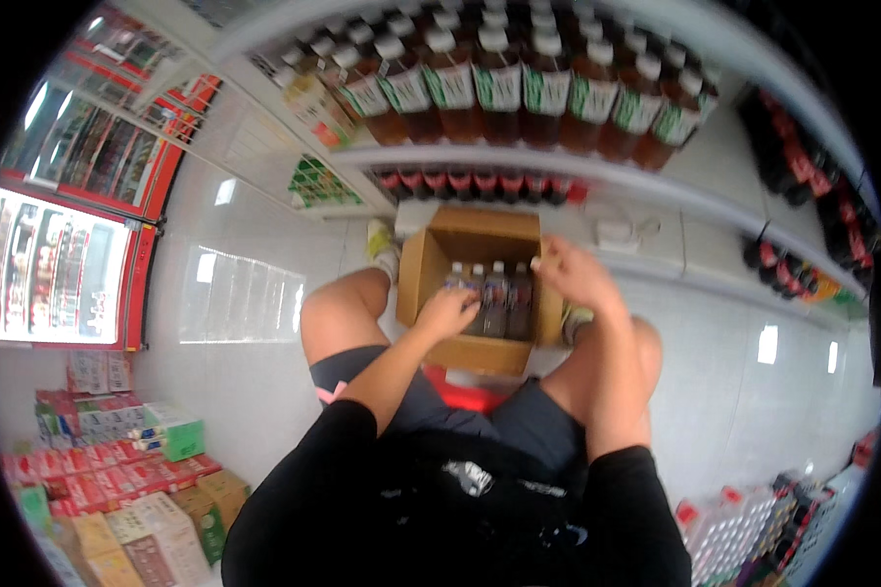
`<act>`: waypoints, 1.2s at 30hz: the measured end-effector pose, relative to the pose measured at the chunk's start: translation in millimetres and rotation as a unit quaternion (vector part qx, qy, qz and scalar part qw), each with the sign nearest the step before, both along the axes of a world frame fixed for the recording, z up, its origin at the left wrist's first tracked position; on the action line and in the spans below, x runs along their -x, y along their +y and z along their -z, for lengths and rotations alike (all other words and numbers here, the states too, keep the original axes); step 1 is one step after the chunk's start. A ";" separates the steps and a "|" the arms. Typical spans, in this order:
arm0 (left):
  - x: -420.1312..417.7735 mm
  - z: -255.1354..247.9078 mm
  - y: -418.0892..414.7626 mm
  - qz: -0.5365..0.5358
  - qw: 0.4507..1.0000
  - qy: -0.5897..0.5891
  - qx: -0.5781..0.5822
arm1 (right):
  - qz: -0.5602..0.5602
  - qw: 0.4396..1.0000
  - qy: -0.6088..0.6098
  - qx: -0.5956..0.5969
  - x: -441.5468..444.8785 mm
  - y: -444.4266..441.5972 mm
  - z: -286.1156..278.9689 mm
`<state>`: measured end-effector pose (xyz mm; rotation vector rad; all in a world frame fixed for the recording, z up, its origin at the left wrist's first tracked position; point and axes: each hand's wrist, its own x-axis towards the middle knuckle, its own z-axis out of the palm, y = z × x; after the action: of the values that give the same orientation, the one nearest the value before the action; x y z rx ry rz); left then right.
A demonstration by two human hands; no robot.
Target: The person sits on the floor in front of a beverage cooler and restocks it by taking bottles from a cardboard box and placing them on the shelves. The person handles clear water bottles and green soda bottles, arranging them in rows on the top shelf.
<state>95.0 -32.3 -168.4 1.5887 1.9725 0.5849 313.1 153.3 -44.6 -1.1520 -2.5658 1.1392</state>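
Note:
Between my knees stands an open cardboard carton [495,355] with its flaps spread outward. Several dark plastic drink bottles [495,301] with white caps stand in a row inside it. My left hand [446,313] reaches over the carton's left part, its fingers against the bottles at that end; whether they grip one is unclear. By the right wall of the carton is my right hand [576,273], fingers bent together at the flap's edge. A small pale spot shows at its fingertips, too blurred to identify.
Ahead, a shelf [440,155] carries rows of amber drink bottles [499,84]; small dark bottles [488,183] line the level below. Glass-door fridges [55,268] stand left. Stacked packaged goods [110,469] lie behind left. A red object [470,396] shows beneath me.

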 end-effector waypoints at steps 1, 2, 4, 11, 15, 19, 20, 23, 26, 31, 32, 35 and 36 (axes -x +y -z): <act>-1.5 -0.6 7.4 0.003 1.000 -0.005 0.027 | 0.014 1.000 0.013 -0.009 -4.5 0.5 0.2; -2.5 -2.7 13.8 0.007 0.998 0.007 0.059 | 0.022 0.999 0.026 -0.022 -8.4 1.3 0.6; -1.2 11.0 16.6 0.008 0.993 0.010 0.114 | 0.034 0.999 0.032 -0.009 -8.8 -1.9 -26.3; -19.2 113.3 70.8 -0.015 0.978 0.047 0.201 | 0.107 0.993 0.056 0.003 -18.9 5.3 -34.5; -24.2 171.4 93.0 -0.048 0.962 0.044 0.264 | 0.063 0.997 0.043 -0.002 -15.6 -7.8 -44.9; -35.6 213.5 112.3 -0.049 0.950 0.088 0.296 | 0.016 0.999 -0.031 -0.002 -11.1 -14.5 -42.4; -40.8 220.0 114.0 -0.043 0.947 0.104 0.300 | 0.042 0.997 0.020 -0.054 -11.8 -20.0 -33.1; -41.8 235.7 98.4 -0.065 0.936 0.149 0.312 | 0.021 0.999 0.026 -0.039 -9.3 -20.0 -35.7; -47.8 244.6 92.2 -0.064 0.929 0.190 0.312 | 0.042 0.997 0.050 -0.035 -10.9 -17.8 -34.2; -47.8 250.9 79.0 -0.073 0.923 0.229 0.300 | 0.016 0.998 0.020 -0.048 -16.3 -16.6 -37.0; -46.5 252.0 77.8 -0.075 0.924 0.234 0.294 | 0.012 0.999 0.021 -0.043 -16.7 -16.7 -38.0; -45.6 255.5 81.8 -0.055 0.925 0.247 0.283 | 0.020 0.999 0.016 -0.034 -19.0 -16.9 -38.9; -44.3 255.9 80.3 -0.055 0.925 0.250 0.280 | 0.015 0.999 0.017 -0.033 -18.8 -17.7 -39.4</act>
<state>139.3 48.0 -424.2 1.3402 2.3156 -0.3791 331.9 135.6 -5.1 -1.1440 -2.5314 1.0505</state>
